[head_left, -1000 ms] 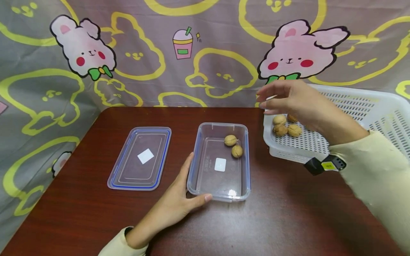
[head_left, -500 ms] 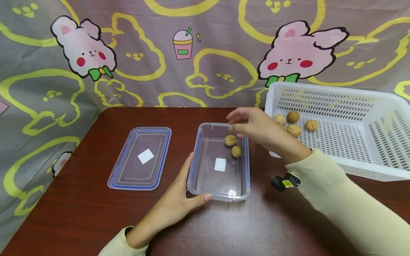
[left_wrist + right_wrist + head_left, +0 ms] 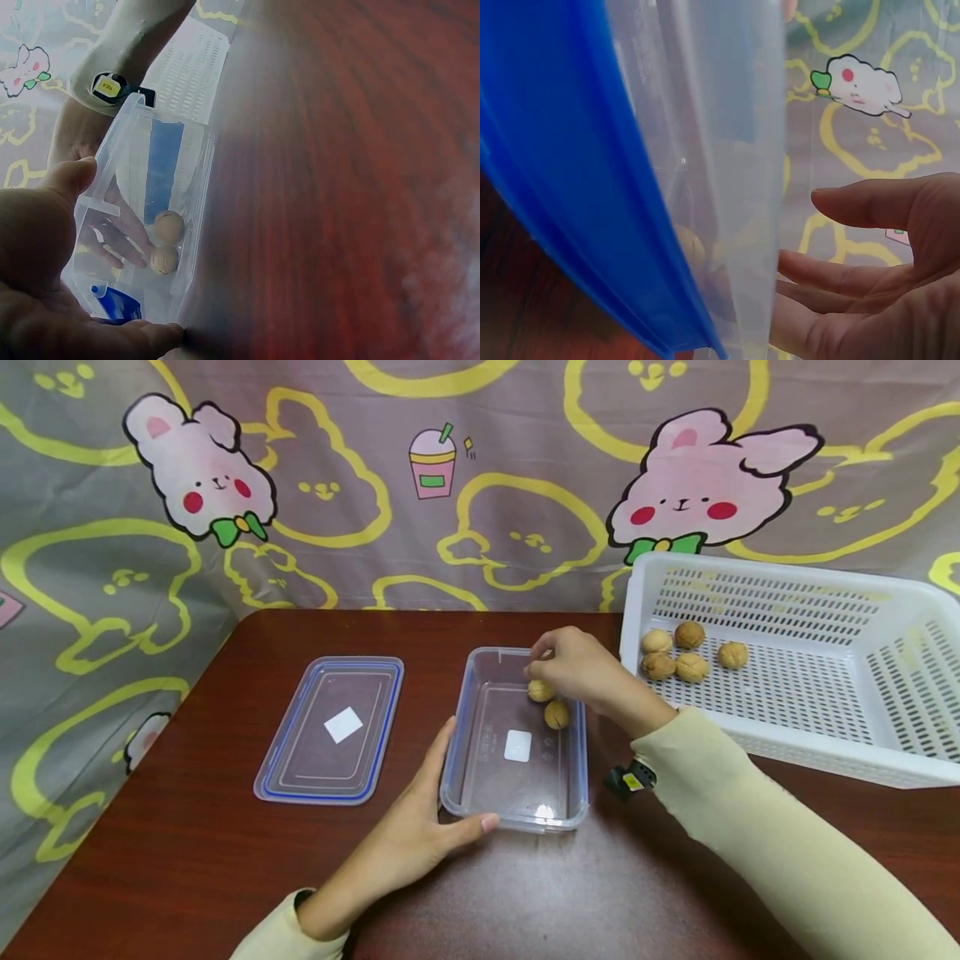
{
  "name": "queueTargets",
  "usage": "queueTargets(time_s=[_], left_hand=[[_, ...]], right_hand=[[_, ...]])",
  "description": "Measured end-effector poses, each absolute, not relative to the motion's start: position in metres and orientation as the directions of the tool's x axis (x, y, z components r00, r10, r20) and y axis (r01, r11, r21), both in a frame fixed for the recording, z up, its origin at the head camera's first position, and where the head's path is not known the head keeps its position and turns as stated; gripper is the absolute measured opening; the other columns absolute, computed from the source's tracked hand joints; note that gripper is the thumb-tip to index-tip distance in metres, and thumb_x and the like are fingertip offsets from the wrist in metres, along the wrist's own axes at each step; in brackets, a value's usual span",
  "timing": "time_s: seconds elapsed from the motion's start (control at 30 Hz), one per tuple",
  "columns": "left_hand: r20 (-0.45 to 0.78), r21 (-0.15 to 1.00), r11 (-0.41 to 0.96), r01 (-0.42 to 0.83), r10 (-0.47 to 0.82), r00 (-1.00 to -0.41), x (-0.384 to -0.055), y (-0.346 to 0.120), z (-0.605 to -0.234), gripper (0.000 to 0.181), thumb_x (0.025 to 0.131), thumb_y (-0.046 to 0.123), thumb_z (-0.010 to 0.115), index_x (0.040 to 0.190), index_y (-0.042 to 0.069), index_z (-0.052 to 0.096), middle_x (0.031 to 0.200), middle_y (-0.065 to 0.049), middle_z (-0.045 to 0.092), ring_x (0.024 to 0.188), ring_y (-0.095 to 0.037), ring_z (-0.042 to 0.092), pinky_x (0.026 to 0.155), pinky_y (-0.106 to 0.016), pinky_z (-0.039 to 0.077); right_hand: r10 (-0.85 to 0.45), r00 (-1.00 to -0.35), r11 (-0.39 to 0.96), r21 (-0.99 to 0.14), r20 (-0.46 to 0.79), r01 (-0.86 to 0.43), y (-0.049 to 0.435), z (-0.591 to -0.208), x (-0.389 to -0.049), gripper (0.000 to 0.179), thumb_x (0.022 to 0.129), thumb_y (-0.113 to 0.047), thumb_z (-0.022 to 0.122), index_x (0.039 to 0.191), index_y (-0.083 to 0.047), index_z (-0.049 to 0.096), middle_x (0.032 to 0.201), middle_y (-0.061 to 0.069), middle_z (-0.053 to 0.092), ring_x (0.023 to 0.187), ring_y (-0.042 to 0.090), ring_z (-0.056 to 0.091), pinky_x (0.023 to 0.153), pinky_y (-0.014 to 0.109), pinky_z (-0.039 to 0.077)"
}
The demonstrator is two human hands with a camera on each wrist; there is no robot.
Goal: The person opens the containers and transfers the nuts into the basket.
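Note:
A clear plastic food container [image 3: 551, 820] sits on the table with two walnuts [image 3: 557, 715] near its right wall. My left hand [image 3: 408, 835] holds its near left corner, thumb over the front rim and fingers along the left side. Over the far right rim, my right hand [image 3: 581, 672] dips its fingers inside, right at the farther walnut [image 3: 539, 692]. Through the wall in the left wrist view, the right fingers [image 3: 124, 232] reach toward both walnuts. In the right wrist view the thumb [image 3: 847, 204] stands apart from the other fingers, which the container wall partly hides.
A white perforated basket [image 3: 795, 693] at the right holds several walnuts [image 3: 692, 667] in its left end. To the left lies the container's clear lid [image 3: 300, 760] with a blue seal. Behind the brown table [image 3: 172, 827] hangs a patterned curtain [image 3: 540, 410].
My right hand has moved left from above the basket to the container and lowered its fingers inside. My left hand has stayed at the corner, and both walnuts remain in the container.

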State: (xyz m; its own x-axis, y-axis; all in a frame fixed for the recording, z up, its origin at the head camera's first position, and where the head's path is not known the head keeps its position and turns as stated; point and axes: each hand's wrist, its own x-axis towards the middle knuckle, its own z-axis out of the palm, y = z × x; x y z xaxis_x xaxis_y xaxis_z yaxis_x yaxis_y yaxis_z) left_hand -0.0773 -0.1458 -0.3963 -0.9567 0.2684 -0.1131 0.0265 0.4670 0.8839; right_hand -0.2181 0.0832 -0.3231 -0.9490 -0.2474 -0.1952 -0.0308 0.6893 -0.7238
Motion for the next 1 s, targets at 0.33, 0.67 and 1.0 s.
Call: queueTargets(time_s=[0.33,0.67,1.0], left_hand=[[-0.119,0.886,0.464,0.022,0.271,-0.955,-0.078,-0.146,-0.397,0.123,0.084,0.036,0.089,0.168,0.04,-0.002,0.176,0.001,0.016,0.158,-0.024,0.027,0.13,-0.055,0.02],[-0.11,0.883,0.467,0.034,0.276,-0.955,-0.077,-0.146,-0.396,0.122,0.085,0.036,0.088,0.168,0.039,-0.001,0.176,0.002,0.016,0.157,-0.024,0.028,0.13,-0.055,0.022],[-0.114,0.881,0.471,0.029,0.272,-0.955,-0.078,-0.146,-0.397,0.121,0.085,0.037,0.088,0.168,0.04,-0.001,0.176,0.001,0.016,0.157,-0.025,0.029,0.129,-0.056,0.023]], right_hand=[[-0.282,-0.936,0.7,-0.713,-0.212,-0.049,0.075,-0.336,-0.216,0.038,0.095,-0.012,0.067,0.131,0.002,0.066,0.129,0.02,0.069,0.105,0.03,0.064,0.09,0.041,0.055],[-0.343,-0.901,0.614,-0.789,-0.266,-0.001,0.063,-0.347,-0.211,0.047,0.091,-0.006,0.073,0.135,0.006,0.061,0.131,0.023,0.066,0.096,0.025,0.066,0.072,0.029,0.055],[-0.418,-0.878,0.486,-0.874,-0.234,0.002,0.055,-0.361,-0.206,0.038,0.088,0.004,0.07,0.126,0.007,0.065,0.124,0.021,0.067,0.103,0.022,0.062,0.087,0.028,0.057]])
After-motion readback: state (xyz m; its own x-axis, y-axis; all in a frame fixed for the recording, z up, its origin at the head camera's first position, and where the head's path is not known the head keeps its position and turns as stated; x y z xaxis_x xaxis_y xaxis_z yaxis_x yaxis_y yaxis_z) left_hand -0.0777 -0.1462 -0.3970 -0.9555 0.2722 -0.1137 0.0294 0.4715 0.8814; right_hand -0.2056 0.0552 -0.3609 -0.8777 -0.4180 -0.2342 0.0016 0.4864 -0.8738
